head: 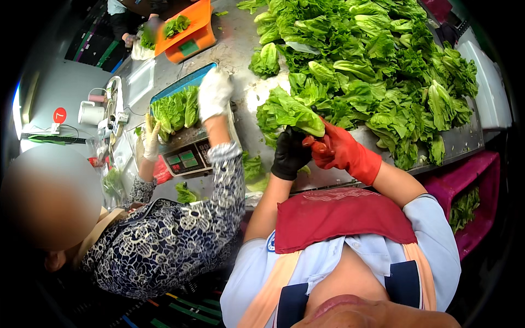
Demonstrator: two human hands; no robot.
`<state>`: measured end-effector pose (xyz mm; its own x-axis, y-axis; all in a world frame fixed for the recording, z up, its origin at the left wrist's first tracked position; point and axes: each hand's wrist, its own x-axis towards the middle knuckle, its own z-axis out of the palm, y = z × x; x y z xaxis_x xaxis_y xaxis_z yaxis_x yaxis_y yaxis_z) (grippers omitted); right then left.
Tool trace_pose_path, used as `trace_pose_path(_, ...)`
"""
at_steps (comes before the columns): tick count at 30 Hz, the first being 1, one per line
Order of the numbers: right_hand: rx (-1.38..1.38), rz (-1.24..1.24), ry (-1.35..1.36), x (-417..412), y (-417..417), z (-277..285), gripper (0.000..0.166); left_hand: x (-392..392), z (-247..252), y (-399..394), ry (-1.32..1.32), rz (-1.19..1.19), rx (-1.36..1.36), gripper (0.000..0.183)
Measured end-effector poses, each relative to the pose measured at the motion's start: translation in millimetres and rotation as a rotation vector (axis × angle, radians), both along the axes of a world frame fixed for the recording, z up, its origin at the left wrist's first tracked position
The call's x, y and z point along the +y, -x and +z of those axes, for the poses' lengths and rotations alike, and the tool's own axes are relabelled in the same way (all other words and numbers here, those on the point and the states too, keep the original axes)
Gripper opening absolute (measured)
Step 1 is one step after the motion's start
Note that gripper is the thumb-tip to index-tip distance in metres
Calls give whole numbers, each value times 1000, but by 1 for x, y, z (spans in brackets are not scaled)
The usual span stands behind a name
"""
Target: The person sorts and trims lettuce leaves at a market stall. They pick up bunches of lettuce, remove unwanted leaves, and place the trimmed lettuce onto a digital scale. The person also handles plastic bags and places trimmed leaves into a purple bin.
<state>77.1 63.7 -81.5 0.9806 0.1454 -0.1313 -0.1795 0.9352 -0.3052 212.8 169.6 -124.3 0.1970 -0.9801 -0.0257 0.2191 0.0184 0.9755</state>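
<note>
A head of leafy green lettuce [293,110] is held up over the near edge of the metal table, its stem end towards me. My left hand [291,151], in a black glove, grips it from below near the stem. Against the stem end, my right hand [342,149] in a red rubber glove has its fingers curled. Whether anything is inside the red glove's fingers is hidden. Just beyond both hands lies a large heap of lettuce heads [369,61]. A single lettuce head [264,60] lies at the heap's left side.
At my left, a co-worker's white-gloved hand [215,94] is over a blue tray [182,84] of lettuce on a digital scale [186,159]. Farther off are an orange basket [190,30] and another person. A magenta crate [471,172] stands below the table at right.
</note>
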Motion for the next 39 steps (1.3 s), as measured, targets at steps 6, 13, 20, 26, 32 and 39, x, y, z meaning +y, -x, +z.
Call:
trace_pose_path(6, 289, 40, 66, 6, 9, -3, 67, -7, -1, 12, 332, 47, 96, 54)
trace_pose_path(13, 547, -378, 1008, 8, 25, 10, 47, -8, -8, 3, 225, 420, -1217, 46)
trace_pose_path(20, 596, -510, 969, 7, 17, -3, 31, -19, -56, 21, -6, 346, -53, 33)
trace_pose_path(26, 266, -880, 555, 7, 16, -31, 20, -20, -25, 16, 112, 280, -634, 37)
trace_pose_path(32, 547, -245, 1139, -12, 28, 8, 37, -20, 41, -33, 194, 658, 113, 68)
trace_pose_path(39, 507, -181, 1410, 4, 58, -11, 37, 12, 79, -155, -452, 1133, -1360, 83)
